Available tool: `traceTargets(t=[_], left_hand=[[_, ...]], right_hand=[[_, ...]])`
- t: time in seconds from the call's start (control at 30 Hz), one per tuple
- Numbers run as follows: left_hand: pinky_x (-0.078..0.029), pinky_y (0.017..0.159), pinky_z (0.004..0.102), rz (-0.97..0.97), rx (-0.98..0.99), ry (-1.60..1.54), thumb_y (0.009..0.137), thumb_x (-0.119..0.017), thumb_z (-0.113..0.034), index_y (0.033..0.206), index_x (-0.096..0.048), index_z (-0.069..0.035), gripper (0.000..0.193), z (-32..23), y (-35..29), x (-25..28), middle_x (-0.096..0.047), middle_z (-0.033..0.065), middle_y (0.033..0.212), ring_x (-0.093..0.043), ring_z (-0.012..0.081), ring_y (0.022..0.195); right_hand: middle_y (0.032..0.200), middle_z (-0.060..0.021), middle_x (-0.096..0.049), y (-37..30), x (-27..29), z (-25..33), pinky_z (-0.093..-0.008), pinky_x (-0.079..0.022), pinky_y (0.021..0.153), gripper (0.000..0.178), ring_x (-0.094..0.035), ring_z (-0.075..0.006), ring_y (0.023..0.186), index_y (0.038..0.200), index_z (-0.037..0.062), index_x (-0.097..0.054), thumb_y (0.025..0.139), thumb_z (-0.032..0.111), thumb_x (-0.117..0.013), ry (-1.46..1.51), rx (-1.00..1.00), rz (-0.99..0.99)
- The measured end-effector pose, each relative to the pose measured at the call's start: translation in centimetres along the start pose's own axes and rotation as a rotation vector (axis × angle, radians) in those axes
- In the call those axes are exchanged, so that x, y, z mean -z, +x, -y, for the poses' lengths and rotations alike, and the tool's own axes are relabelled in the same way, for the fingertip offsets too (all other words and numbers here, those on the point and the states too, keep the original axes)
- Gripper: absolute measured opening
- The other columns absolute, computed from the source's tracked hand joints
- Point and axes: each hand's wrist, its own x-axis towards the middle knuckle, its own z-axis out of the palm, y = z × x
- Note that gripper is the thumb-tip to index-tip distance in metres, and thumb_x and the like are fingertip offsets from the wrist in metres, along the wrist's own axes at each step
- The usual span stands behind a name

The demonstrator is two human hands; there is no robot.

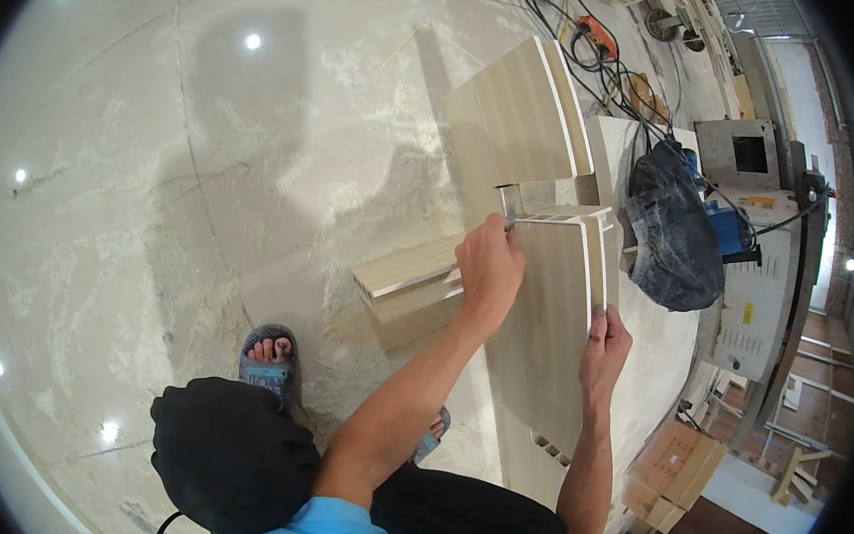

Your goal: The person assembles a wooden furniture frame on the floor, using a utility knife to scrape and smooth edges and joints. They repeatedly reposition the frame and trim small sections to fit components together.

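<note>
A cream, hollow-core panel [546, 318] with a white edge lies in front of me. At its far end, where a notch and open cells show, my left hand [492, 270] is closed in a fist. A thin grey metal blade [509, 203] sticks up from that fist; its handle is hidden in my fingers. My right hand [605, 348] grips the panel's right edge, thumb on top. Just beyond the notch sits another cream panel piece [521, 119]. To the left of the panel, a short hollow offcut [407, 269] rests near the floor, partly behind my left hand.
A dusty dark cloth bag [673, 233] on a blue power tool lies at the right. Tangled black cables [613, 82] and an orange socket block [598, 39] lie beyond. A grey machine [752, 312] and a cardboard box [674, 468] stand right; dusty floor [96, 273] spreads left.
</note>
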Motion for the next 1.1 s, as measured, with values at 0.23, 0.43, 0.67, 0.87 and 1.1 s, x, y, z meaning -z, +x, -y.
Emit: traceTargets(t=[0.23, 0.43, 0.67, 0.87, 1.1], left_hand=[[-0.048, 0.07, 0.0502, 0.159, 0.031, 0.093, 0.083, -0.061, -0.003, 0.078, -0.062, 0.005, 0.009, 0.6, 2.0, -0.6, -0.064, 0.0259, 0.074, -0.063, 0.045, 0.074], [-0.047, 0.07, 0.0515, 0.062, -0.063, -0.146, 0.083, -0.058, -0.002, 0.082, -0.062, 0.004, 0.008, -1.9, 0.6, 0.0, -0.064, 0.0246, 0.079, -0.061, 0.046, 0.075], [-0.049, 0.069, 0.049, 0.105, -0.267, -0.406, 0.089, -0.059, -0.009, 0.091, -0.065, -0.001, 0.01, -9.5, -3.9, 1.8, -0.064, 0.0213, 0.078, -0.063, 0.0422, 0.075], [-0.049, 0.07, 0.0504, 0.011, -0.02, 0.034, 0.086, -0.062, -0.006, 0.085, -0.064, 0.001, 0.007, -1.7, 0.4, 1.4, -0.065, 0.0207, 0.081, -0.064, 0.0421, 0.077], [-0.049, 0.071, 0.053, 0.086, -0.025, 0.144, 0.078, -0.062, 0.001, 0.081, -0.063, 0.003, 0.004, 0.8, 1.3, -1.2, -0.065, 0.0226, 0.082, -0.065, 0.0426, 0.079]], right_hand=[[0.06, -0.0023, -0.038, 0.1, -0.1, 0.2, -0.0303, -0.027, 0.051, 0.033, -0.034, -0.0104, 0.058, 0.09, -0.0053, -0.06, 0.101, 0.023, -0.049, -0.013, -0.008, 0.002], [0.06, -0.0023, -0.037, 0.2, 0.0, -0.6, -0.0305, -0.027, 0.051, 0.033, -0.033, -0.0105, 0.058, 0.086, -0.0047, -0.058, 0.101, 0.023, -0.05, -0.008, -0.007, 0.003], [0.06, -0.0027, -0.035, 0.1, -0.4, -1.2, -0.0313, -0.026, 0.052, 0.034, -0.033, -0.0108, 0.06, 0.078, -0.0028, -0.051, 0.101, 0.022, -0.049, 0.089, 0.066, -0.012], [0.06, -0.0035, -0.036, -0.1, 0.0, -0.1, -0.031, -0.027, 0.052, 0.033, -0.034, -0.0108, 0.06, 0.08, -0.0032, -0.052, 0.102, 0.022, -0.049, -0.006, -0.011, 0.0], [0.06, -0.0031, -0.034, 0.1, -0.2, 0.2, -0.0322, -0.026, 0.052, 0.033, -0.032, -0.0119, 0.059, 0.077, -0.0018, -0.049, 0.101, 0.021, -0.049, 0.043, -0.005, -0.007]])
